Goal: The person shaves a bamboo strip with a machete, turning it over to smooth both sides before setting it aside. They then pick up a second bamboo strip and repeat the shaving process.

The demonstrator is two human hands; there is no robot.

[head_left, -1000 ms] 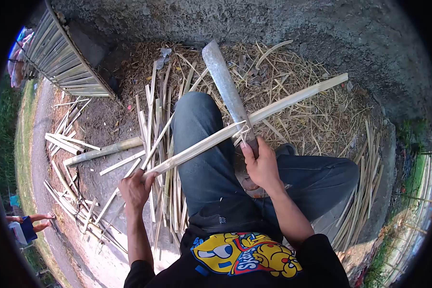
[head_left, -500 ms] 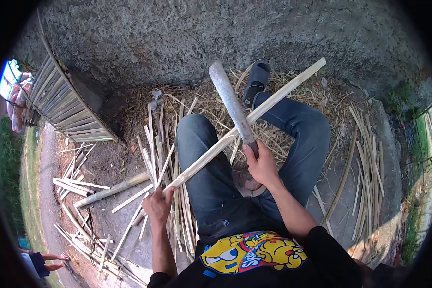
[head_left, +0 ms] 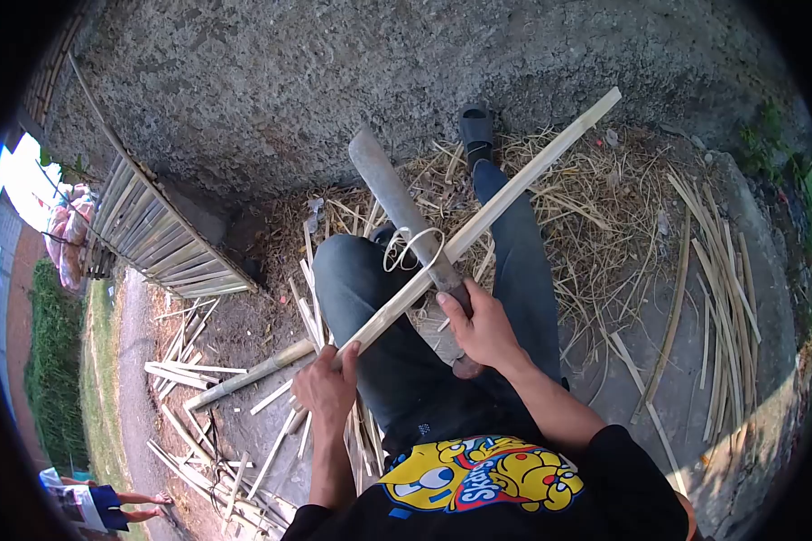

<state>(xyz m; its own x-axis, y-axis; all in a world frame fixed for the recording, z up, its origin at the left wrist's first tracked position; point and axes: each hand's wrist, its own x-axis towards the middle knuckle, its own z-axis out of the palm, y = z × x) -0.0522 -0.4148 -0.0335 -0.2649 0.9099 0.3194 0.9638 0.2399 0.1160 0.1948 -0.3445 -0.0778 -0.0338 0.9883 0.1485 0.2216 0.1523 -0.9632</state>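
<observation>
Machete (head_left: 397,209) higher now — handle hidden

Shirt (head_left: 487,491): black, short-sleeved, with a large yellow cartoon print on the chest, touched with blue, red and white lettering.
Sleeves: end above the elbows; forearms bare.
Trousers (head_left: 397,361): dark blue-grey denim, full length, a small white tag near the waistband.
Footwear (head_left: 476,131): dark slide sandal with a broad strap.
Hands: bare, no gloves, rings or watch visible.

One head-worn camera looks steeply down and forward, close over the person's own lap and legs. Its fisheye view takes in the ground (head_left: 271,99) ahead.
</observation>
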